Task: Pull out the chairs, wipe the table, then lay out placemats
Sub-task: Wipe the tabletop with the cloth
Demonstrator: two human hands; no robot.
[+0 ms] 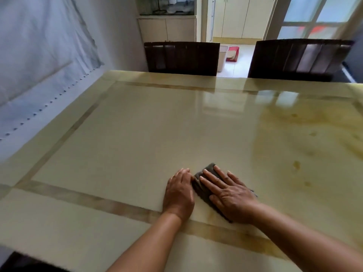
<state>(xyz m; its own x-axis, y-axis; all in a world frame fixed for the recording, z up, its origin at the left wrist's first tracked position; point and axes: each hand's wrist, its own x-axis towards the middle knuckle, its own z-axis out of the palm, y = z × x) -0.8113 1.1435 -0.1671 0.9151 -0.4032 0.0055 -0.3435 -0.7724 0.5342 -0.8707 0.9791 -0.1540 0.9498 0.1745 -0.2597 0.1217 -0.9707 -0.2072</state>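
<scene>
Both hands down — our right hand (229, 195), fingers flat, presses the cloth (204, 191); left hand (179, 193) rests curled beside it. Wiping step — stains right of the cloth come next.

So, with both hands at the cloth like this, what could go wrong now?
1. The right hand lies flat on the cloth, not gripping; the cloth may bunch or slip.
2. Yellowish stains sit right of the cloth on the table; a short stroke could miss them.
</scene>
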